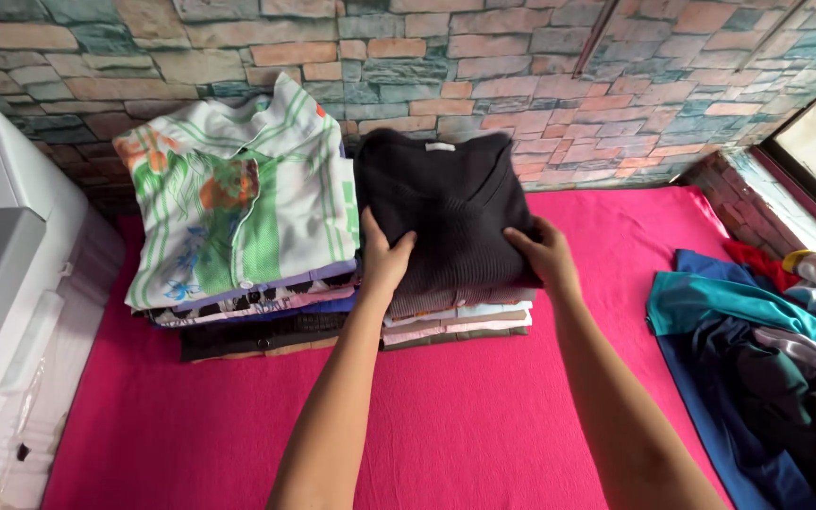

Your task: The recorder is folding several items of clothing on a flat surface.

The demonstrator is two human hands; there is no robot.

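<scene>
Both hands press flat on a folded black sweater (446, 212) topping the right stack. Left hand (384, 257) and right hand (545, 253) lie fingers spread, clamping nothing; a floral shirt (238, 194) tops the neighbouring pile.

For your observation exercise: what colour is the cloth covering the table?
Bright pink cloth, head view.

The folded sweater (446, 222) topping the right-hand stack is black. The shirt (238, 203) topping the left stack is white with green stripes and orange flowers. Layers beneath show pink, blue, black and tan. The cloth (484, 416) covering the surface is bright pink. The loose clothes pile (767, 349) shows teal, navy, red and grey. The wall (521, 66) bears a multicoloured brick pattern.
</scene>
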